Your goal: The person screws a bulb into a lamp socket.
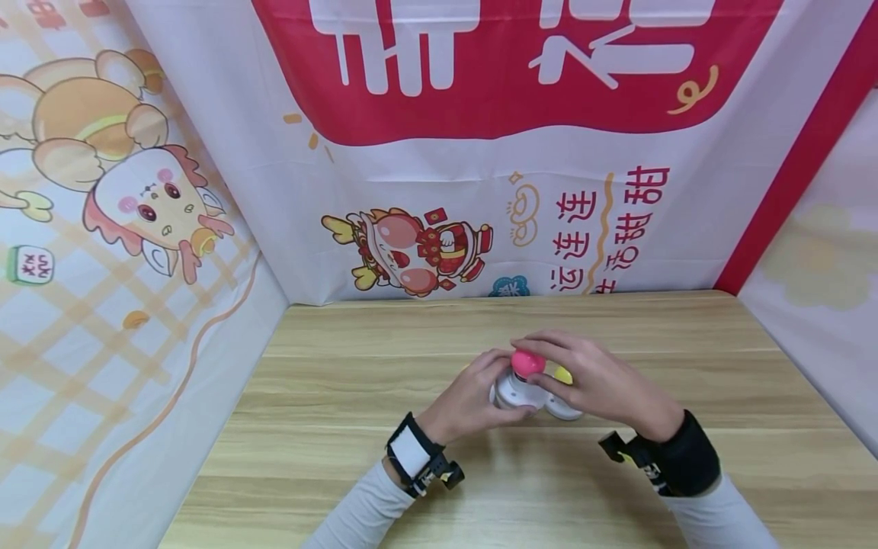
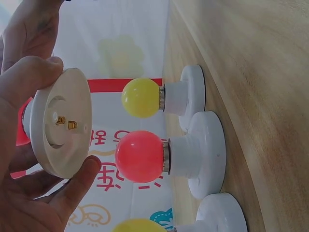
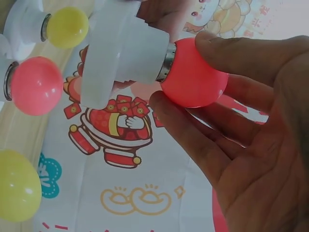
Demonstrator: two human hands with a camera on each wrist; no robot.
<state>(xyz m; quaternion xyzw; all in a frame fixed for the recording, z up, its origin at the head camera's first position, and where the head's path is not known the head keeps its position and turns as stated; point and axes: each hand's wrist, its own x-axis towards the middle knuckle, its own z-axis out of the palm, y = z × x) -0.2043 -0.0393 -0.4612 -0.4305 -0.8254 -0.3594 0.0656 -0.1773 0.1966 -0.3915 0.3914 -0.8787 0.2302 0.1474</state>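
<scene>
Above the table, my left hand (image 1: pixel 469 400) grips the rim of a round white lamp holder (image 2: pixel 67 121), thumb on one side and fingers on the other. Two brass screws show on its underside in the left wrist view. A pink-red light bulb (image 3: pixel 198 72) sits in that holder, its metal collar partly showing. My right hand (image 1: pixel 597 377) pinches this bulb between thumb and fingers. Below stand three more white holders on the table, bearing a yellow bulb (image 2: pixel 140 97), a red bulb (image 2: pixel 139 156) and another yellow bulb (image 2: pixel 137 226).
The wood-grain table (image 1: pixel 329 457) runs beneath both hands. A printed cloth (image 1: pixel 411 175) hangs along its back edge, with more cloth at the left and right sides. The standing holders (image 2: pixel 207 154) form a close row under the raised one.
</scene>
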